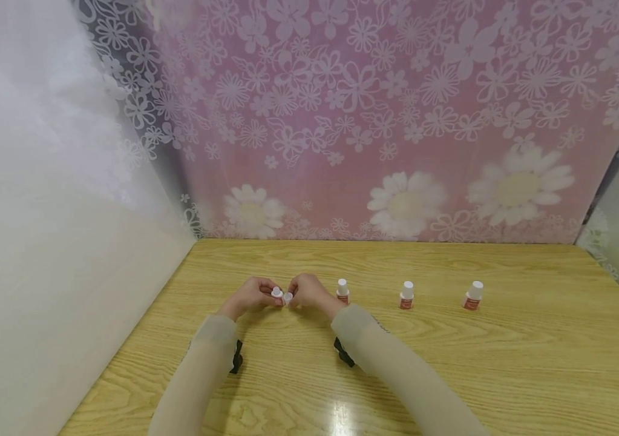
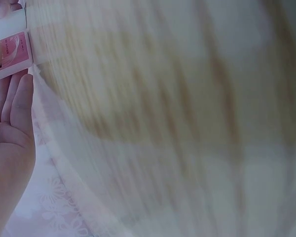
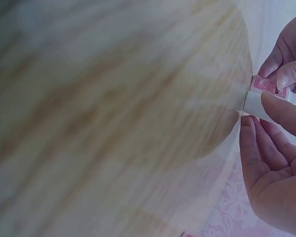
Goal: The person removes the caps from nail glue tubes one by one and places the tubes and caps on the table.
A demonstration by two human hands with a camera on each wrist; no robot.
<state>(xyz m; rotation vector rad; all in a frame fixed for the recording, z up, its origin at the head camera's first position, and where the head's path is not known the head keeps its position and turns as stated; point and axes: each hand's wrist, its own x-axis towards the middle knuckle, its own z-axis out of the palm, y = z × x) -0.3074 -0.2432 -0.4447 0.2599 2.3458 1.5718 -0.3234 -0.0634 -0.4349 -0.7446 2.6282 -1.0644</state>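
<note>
A small white bottle with a red label (image 1: 277,299) stands at the left part of the table, and my left hand (image 1: 252,295) grips it between thumb and fingers. Its pink-red label (image 2: 16,48) faces the left wrist camera. Close beside it, my right hand (image 1: 309,292) pinches a white cap (image 1: 288,297), which is off the bottle. From the right wrist, the cap (image 3: 256,104) shows between thumb and fingertips, right next to the bottle's label (image 3: 264,85). Part of the bottle is hidden behind the fingers.
To the right stand three more white bottles with caps on: one (image 1: 342,290) partly behind my right wrist, one (image 1: 406,295) farther along, and one (image 1: 473,295) farthest right. The wood-grain table (image 1: 532,363) meets a flowered pink curtain (image 1: 331,200) and a white side sheet (image 1: 69,242).
</note>
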